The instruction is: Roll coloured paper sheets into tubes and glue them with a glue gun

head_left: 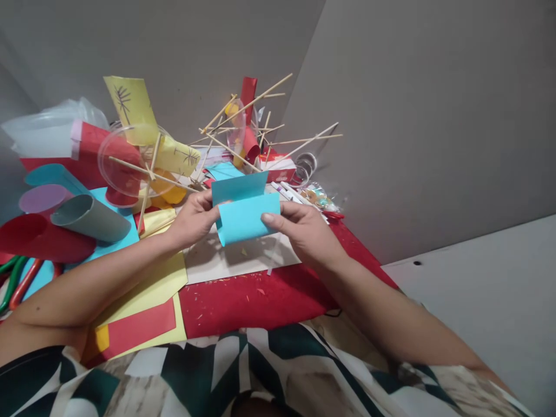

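Note:
A folded piece of light blue paper (247, 219) is held up between both hands above a white sheet (208, 263). My left hand (197, 217) grips its left edge, with the fingers partly behind the paper. On the right edge, my right hand (304, 229) pinches it, thumb in front and fingers behind. The paper's rear flap stands higher than its front flap, and the fold runs along the bottom. Another blue paper piece (225, 171) lies just behind it.
Paper tubes (93, 217), green-handled scissors (15, 284) and yellow sheets (152, 289) lie left. Behind stand stick assemblies with a clear plastic disc (124, 156) and yellow paper blades (132, 110). Markers (295, 194) and tape rolls (306, 168) sit right, on red cloth (252, 301).

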Action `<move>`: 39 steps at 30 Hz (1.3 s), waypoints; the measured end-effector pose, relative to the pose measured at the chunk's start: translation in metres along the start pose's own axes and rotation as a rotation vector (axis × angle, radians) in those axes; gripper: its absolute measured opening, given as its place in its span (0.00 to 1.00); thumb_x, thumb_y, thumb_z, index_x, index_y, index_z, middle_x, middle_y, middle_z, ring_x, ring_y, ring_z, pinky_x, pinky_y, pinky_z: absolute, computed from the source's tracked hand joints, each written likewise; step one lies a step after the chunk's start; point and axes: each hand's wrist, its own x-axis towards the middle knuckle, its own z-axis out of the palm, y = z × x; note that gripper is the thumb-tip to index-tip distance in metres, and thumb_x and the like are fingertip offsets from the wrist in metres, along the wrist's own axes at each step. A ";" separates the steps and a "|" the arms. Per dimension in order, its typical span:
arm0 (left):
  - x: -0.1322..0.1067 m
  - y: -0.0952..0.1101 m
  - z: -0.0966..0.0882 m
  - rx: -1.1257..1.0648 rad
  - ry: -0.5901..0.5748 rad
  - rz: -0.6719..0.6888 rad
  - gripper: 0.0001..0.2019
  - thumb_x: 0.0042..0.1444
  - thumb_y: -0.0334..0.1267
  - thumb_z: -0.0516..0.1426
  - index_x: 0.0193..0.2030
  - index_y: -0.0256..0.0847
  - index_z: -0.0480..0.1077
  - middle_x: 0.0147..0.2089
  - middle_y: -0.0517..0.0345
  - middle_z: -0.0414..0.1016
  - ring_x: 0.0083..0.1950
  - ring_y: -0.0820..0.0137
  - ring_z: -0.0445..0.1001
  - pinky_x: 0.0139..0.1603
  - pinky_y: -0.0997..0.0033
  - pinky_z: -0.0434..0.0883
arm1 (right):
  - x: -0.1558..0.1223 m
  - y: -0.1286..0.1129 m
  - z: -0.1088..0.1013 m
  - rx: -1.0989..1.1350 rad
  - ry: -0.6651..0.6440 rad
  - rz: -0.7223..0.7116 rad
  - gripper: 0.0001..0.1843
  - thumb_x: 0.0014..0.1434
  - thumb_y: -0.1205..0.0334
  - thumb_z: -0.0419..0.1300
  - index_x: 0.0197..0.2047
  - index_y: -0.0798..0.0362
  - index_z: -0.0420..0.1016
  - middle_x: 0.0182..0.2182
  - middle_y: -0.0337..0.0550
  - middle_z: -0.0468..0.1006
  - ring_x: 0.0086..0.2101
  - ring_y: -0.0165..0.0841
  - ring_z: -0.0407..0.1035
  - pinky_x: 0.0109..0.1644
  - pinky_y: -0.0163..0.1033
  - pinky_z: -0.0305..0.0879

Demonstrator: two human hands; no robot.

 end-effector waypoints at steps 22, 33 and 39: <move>-0.013 0.004 -0.005 0.463 -0.102 0.276 0.13 0.52 0.33 0.66 0.45 0.49 0.83 0.51 0.54 0.84 0.53 0.61 0.81 0.61 0.64 0.72 | 0.007 0.007 0.006 0.294 0.065 0.245 0.16 0.41 0.55 0.71 0.15 0.52 0.70 0.18 0.34 0.67 0.24 0.26 0.57 0.31 0.36 0.55; -0.011 0.005 -0.008 0.472 -0.031 0.292 0.12 0.50 0.34 0.65 0.42 0.46 0.84 0.44 0.55 0.85 0.44 0.63 0.82 0.50 0.66 0.77 | 0.008 0.010 -0.002 0.283 0.109 0.148 0.19 0.50 0.46 0.69 0.23 0.53 0.76 0.22 0.38 0.74 0.26 0.29 0.65 0.31 0.36 0.63; -0.005 0.022 0.004 0.113 0.074 0.099 0.14 0.40 0.43 0.71 0.17 0.40 0.73 0.20 0.63 0.72 0.24 0.73 0.69 0.29 0.71 0.73 | 0.009 0.003 -0.015 0.018 0.221 -0.130 0.11 0.53 0.58 0.68 0.41 0.49 0.78 0.36 0.38 0.81 0.38 0.31 0.75 0.40 0.37 0.72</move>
